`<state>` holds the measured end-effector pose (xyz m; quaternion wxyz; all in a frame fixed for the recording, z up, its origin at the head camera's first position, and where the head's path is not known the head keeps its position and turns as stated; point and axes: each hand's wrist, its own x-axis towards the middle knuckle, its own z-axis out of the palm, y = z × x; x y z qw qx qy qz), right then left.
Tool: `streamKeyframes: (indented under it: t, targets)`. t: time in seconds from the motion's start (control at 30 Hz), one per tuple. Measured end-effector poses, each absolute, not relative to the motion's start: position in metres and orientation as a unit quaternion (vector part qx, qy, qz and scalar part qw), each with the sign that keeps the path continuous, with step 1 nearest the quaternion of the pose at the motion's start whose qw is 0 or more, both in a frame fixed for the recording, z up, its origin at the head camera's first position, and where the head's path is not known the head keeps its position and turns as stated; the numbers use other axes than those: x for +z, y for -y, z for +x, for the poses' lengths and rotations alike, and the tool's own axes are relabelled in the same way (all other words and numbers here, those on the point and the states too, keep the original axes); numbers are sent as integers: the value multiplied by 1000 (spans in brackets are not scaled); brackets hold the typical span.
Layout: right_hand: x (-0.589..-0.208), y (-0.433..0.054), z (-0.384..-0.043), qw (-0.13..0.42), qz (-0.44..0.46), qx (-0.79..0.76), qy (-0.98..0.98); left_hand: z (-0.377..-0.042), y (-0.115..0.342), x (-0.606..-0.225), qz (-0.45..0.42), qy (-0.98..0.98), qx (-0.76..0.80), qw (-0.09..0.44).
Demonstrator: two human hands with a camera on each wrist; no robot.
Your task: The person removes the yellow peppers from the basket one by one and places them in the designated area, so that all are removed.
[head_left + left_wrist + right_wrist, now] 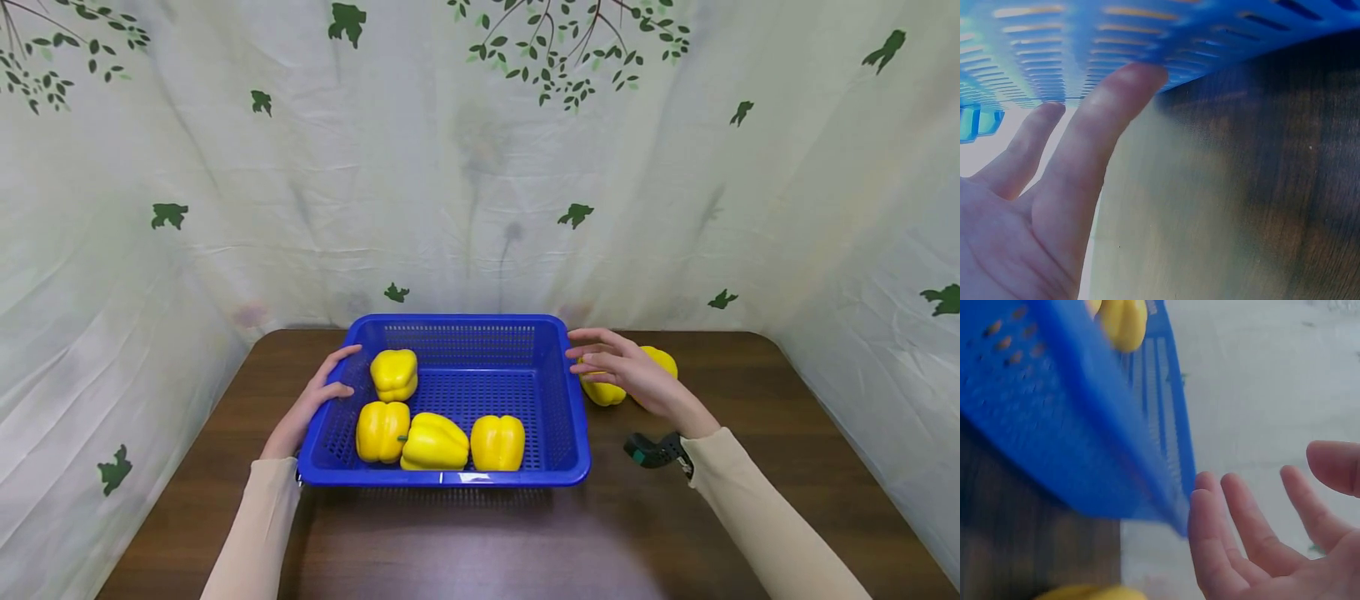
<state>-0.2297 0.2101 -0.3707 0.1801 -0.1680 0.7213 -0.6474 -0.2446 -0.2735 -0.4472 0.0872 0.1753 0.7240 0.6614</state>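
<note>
One side of the basket (480, 342) grasped, the other not

The basket was toward the far half of the table (465, 550); whether its base bore fully on the wood could not be told. The likeliest trouble was tipping: the peppers (435, 442) inside lay mostly toward its left and near sides, so an uneven lift could have made that corner dip and sent them rolling. The left hand (322, 396) grasped the left rim, with fingers against the wall; a slip there would have let the heavier side drop. The right hand (626, 367) gripped nothing: its fingers reached out by the right rim, too close to tell whether they touched it. Without a firm hold there, the basket could have swung round. A shove to the right could also have knocked the loose peppers (660, 360) beside it.

Counted outward, there was one basket, with four peppers inside: one at far left, three along the near side. Two hands flanked it. Two loose peppers sat on the right, partly hidden by the right hand, making six visible altogether. One black band (652, 451) hung at the right wrist.
</note>
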Motion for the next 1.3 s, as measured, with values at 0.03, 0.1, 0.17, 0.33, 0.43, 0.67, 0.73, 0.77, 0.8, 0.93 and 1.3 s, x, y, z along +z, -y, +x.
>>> streamKeyframes:
  t: [0.03, 0.1, 0.17, 0.33, 0.43, 0.67, 0.73, 0.77, 0.8, 0.93, 1.3]
  targets:
    - [-369, -207, -229, 184, -172, -648, -718, -245, 273, -447, 176, -724, 662, 87]
    - [-367, -201, -228, 193, -177, -647, -716, -245, 274, -448, 174, -725, 661, 88]
    - [-365, -195, -228, 202, -179, -642, -717, -245, 274, -448, 169, -726, 660, 93]
    - [-363, -180, -227, 222, -187, -629, -721, -245, 275, -449, 171, -726, 659, 92]
    - [-362, -172, -227, 234, -193, -622, -722, -246, 275, -450, 187, -719, 664, 81]
    - [-363, -151, -229, 272, -199, -603, -724, -247, 274, -451, 196, -715, 667, 67]
    - [-364, -146, -229, 285, -199, -593, -726, -247, 273, -450, 190, -717, 667, 69]
    - [-365, -144, -229, 291, -201, -587, -728, -247, 273, -450, 188, -717, 668, 70]
    - [-365, -142, -230, 297, -204, -580, -730, -247, 273, -450, 187, -717, 668, 70]
    - [-367, -136, -231, 320, -212, -560, -734, -248, 273, -450, 188, -713, 672, 69]
    - [-378, -126, -234, 370, -222, -471, -770, -248, 273, -450, 196, -714, 669, 57]
